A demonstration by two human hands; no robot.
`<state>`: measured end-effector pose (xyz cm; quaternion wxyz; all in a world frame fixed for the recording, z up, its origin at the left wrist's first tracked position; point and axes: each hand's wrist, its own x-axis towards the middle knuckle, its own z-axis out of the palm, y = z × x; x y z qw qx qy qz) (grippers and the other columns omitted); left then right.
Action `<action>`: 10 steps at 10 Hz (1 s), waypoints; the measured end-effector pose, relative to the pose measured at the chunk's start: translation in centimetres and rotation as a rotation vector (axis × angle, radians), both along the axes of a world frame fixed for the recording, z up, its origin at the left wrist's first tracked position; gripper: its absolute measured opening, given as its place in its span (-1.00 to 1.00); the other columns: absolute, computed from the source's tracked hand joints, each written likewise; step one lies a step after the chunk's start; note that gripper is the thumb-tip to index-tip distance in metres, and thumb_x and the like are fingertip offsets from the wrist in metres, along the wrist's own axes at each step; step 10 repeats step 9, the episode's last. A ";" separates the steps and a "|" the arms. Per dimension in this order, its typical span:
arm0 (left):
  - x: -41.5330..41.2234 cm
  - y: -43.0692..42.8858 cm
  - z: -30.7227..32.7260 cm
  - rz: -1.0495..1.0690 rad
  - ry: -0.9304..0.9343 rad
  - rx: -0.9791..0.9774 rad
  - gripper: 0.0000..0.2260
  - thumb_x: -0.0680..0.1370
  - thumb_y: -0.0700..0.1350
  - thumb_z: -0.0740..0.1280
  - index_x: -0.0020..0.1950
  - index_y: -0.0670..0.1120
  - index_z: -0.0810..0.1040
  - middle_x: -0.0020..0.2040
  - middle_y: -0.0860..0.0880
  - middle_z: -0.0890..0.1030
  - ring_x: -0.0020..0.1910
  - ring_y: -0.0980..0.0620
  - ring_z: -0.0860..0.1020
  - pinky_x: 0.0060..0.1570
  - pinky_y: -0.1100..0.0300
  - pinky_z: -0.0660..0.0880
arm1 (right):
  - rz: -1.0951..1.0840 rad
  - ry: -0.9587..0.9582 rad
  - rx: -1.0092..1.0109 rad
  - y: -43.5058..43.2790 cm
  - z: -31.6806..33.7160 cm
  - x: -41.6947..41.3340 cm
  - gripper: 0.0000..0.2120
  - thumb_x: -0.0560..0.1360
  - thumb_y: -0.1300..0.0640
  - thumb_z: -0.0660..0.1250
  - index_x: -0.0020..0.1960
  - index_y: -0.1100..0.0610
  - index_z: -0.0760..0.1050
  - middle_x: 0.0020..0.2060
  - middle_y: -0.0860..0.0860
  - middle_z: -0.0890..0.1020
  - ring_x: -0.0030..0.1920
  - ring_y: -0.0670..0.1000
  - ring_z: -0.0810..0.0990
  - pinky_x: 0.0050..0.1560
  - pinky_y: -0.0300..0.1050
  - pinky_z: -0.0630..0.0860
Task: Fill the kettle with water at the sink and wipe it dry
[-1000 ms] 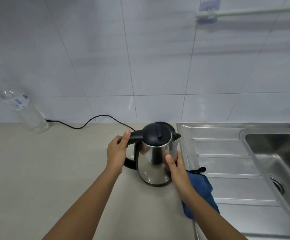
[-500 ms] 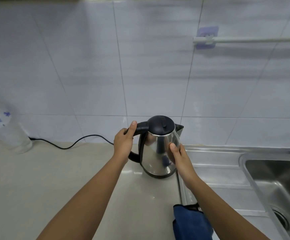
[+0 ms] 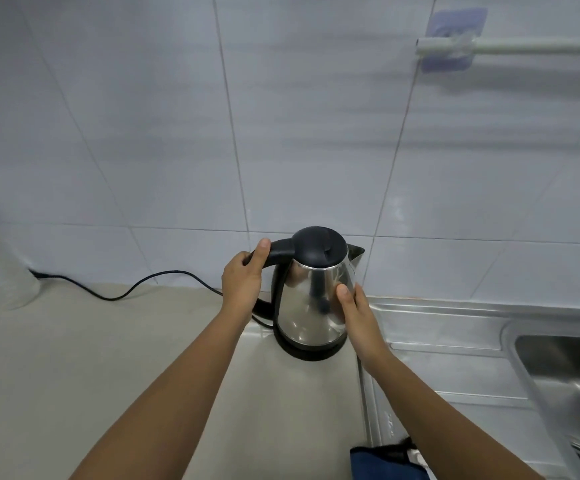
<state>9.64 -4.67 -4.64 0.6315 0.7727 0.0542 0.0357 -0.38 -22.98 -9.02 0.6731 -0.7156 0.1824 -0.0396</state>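
Observation:
The steel kettle (image 3: pixel 311 303) with a black lid, which is closed, stands on its black base (image 3: pixel 306 353) at the back of the counter, close to the tiled wall. My left hand (image 3: pixel 243 278) grips the black handle, thumb on top. My right hand (image 3: pixel 354 317) holds the right side of the steel body, with the thumb on the front and the fingers hidden behind. The sink basin (image 3: pixel 565 375) lies at the right edge. A blue cloth (image 3: pixel 385 462) lies at the bottom edge, under my right forearm.
A black power cord (image 3: pixel 136 289) runs along the counter from the left to the base. A clear plastic bottle (image 3: pixel 4 271) stands at the far left. The steel drainboard (image 3: pixel 437 375) lies between kettle and basin. A white rail (image 3: pixel 524 46) hangs on the wall.
Both hands have carried the kettle away from me toward the wall, and it now stands on the black base. The cloth has dropped lower in view.

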 end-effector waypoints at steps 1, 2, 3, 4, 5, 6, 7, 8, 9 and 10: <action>0.3 0.4 -0.7 0.001 0.025 0.010 -0.22 0.29 0.51 0.19 -0.07 -0.24 0.53 -0.07 -0.17 0.63 -0.04 -0.11 0.59 -0.18 0.18 0.40 | 0.008 -0.006 0.002 0.4 -0.7 0.1 0.01 0.41 -0.49 0.17 0.71 -0.01 0.06 0.65 -0.02 0.27 0.65 0.08 0.25 0.65 0.15 0.21; 0.4 0.5 -0.9 -0.010 0.016 0.036 -0.24 0.29 0.51 0.16 -0.08 -0.20 0.54 -0.03 -0.18 0.65 0.01 -0.13 0.60 -0.20 0.19 0.41 | -0.005 -0.013 0.002 0.6 -1.1 0.2 0.06 0.36 -0.56 0.18 0.70 -0.03 0.10 0.62 -0.03 0.33 0.62 0.07 0.30 0.62 0.12 0.25; 0.3 0.5 -0.7 -0.021 0.000 0.069 -0.24 0.30 0.51 0.14 -0.09 -0.20 0.54 -0.05 -0.20 0.65 -0.01 -0.13 0.60 -0.19 0.18 0.41 | -0.012 0.009 -0.003 0.6 -1.1 0.1 0.02 0.38 -0.51 0.16 0.70 -0.03 0.08 0.58 -0.08 0.34 0.63 0.06 0.28 0.51 -0.08 0.24; -0.4 0.6 -0.5 -0.050 -0.007 0.115 -0.26 0.32 0.52 0.10 -0.05 -0.15 0.52 -0.13 -0.08 0.61 -0.08 -0.06 0.56 -0.21 0.19 0.40 | -0.008 0.030 -0.014 0.8 -0.8 -0.3 0.05 0.36 -0.52 0.13 0.71 -0.05 0.01 0.64 -0.06 0.25 0.65 0.05 0.22 0.47 -0.10 0.20; -1.3 0.5 -0.3 -0.055 -0.014 0.153 -0.40 0.45 0.45 0.07 0.09 -0.05 0.45 -0.05 0.07 0.56 -0.04 0.04 0.53 -0.17 0.17 0.36 | 0.000 0.055 -0.005 1.1 -0.4 -0.7 0.00 0.45 -0.50 0.10 0.72 -0.03 -0.08 0.69 -0.07 0.13 0.68 0.04 0.15 0.55 -0.04 0.16; -2.5 0.6 0.0 -0.067 -0.060 0.243 -0.47 0.58 0.30 0.04 0.28 -0.09 0.41 0.16 -0.01 0.52 0.16 -0.06 0.50 0.11 0.05 0.39 | 0.010 0.095 -0.066 1.2 -0.1 -1.3 -0.15 0.61 -0.41 0.06 0.72 -0.03 -0.14 0.71 -0.06 0.07 0.70 0.08 0.11 0.63 0.06 0.10; -4.9 1.0 0.1 -0.097 -0.095 0.454 -0.44 0.64 0.17 0.02 0.53 -0.13 0.19 0.51 -0.09 0.32 0.48 -0.11 0.27 0.43 -0.16 0.16 | 0.059 0.120 -0.200 1.5 0.1 -2.5 -0.30 0.69 -0.29 0.04 0.72 -0.05 -0.07 0.67 0.00 0.22 0.65 0.17 0.23 0.60 0.14 0.20; -7.8 1.5 0.2 -0.210 -0.117 0.681 -0.43 0.66 0.14 -0.04 0.61 -0.09 -0.04 0.62 -0.06 -0.02 0.58 0.01 -0.05 0.50 -0.12 -0.17 | 0.109 0.090 -0.372 1.5 0.7 -3.9 -0.47 0.74 -0.12 0.07 0.66 -0.01 0.14 0.62 0.05 0.32 0.59 0.17 0.35 0.55 0.16 0.33; -10.8 1.8 0.5 -0.312 -0.184 0.951 -0.44 0.67 0.12 -0.07 0.61 -0.09 -0.07 0.62 -0.06 -0.10 0.58 0.01 -0.12 0.48 -0.13 -0.22 | 0.136 0.124 -0.564 1.5 1.8 -5.6 -0.46 0.76 -0.02 0.05 0.70 0.10 0.10 0.71 0.10 0.07 0.68 0.12 0.14 0.60 0.07 0.22; -10.8 1.8 0.5 -0.312 -0.184 0.951 -0.44 0.67 0.12 -0.07 0.61 -0.09 -0.07 0.62 -0.06 -0.10 0.58 0.01 -0.12 0.48 -0.13 -0.22 | 0.136 0.124 -0.564 1.5 1.8 -5.6 -0.46 0.76 -0.02 0.05 0.70 0.10 0.10 0.71 0.10 0.07 0.68 0.12 0.14 0.60 0.07 0.22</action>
